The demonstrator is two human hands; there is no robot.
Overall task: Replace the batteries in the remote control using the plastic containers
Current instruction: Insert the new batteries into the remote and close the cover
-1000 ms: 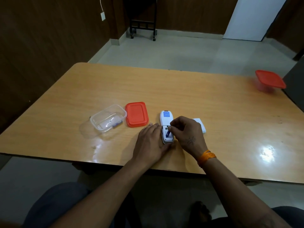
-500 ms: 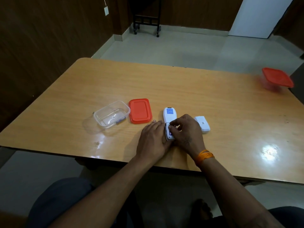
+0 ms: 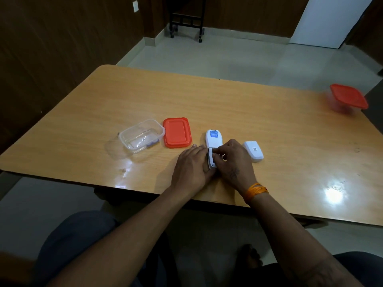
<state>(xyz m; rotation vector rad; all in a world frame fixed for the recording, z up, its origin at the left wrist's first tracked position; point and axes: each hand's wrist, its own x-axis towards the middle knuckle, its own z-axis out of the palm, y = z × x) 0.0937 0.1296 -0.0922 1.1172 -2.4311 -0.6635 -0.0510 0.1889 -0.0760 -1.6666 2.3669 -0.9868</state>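
Observation:
The white remote control (image 3: 213, 139) lies face down on the wooden table (image 3: 228, 104), its battery compartment toward me. My left hand (image 3: 191, 168) rests flat against the remote's left side, steadying it. My right hand (image 3: 234, 160) has its fingertips pinched over the open compartment; the battery under them is hidden. The white battery cover (image 3: 253, 151) lies just right of my right hand. An open clear plastic container (image 3: 141, 135) with a small bluish battery inside stands to the left, its orange lid (image 3: 177, 132) beside it.
A second container with an orange lid (image 3: 348, 98) stands at the table's far right edge. The table's front edge runs just under my wrists. A black wheeled frame (image 3: 185, 19) stands on the floor beyond the table.
My right hand's fingers have pressed down over the compartment; the dark battery visible upright a second ago is now covered. The head camera has tilted slightly.

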